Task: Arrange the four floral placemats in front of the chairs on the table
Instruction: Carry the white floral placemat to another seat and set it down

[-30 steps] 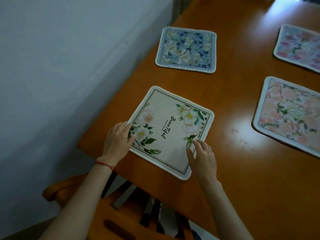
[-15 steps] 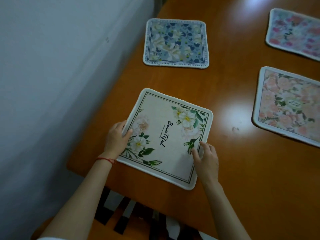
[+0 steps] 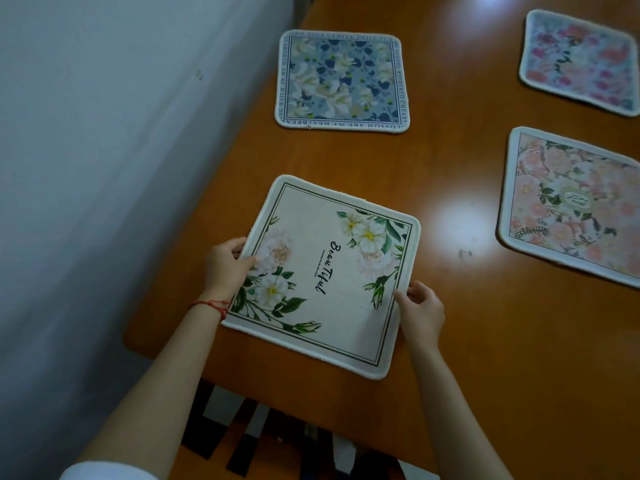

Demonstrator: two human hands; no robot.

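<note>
Left hand (image 3: 227, 263) and right hand (image 3: 420, 308) are pinching the cream placemat (image 3: 329, 271), seemingly squaring it; next, releasing it flat on the tabletop (image 3: 450, 341)

Left hand (image 3: 227, 263) and right hand (image 3: 420, 308) grip cream placemat (image 3: 329, 271) on table (image 3: 450, 341).

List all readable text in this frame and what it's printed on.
"Beau Tiful": script on the cream placemat; the small line beside it is too small to read.
"LOSSOM ARE MY HEARTBEA", "CHERRY", "WATCH IN MY MEMOR": partial border lettering on the blue placemat.
Oval emblem on the peach placemat: blurred, unreadable.
Pink placemat: no legible text.
</note>
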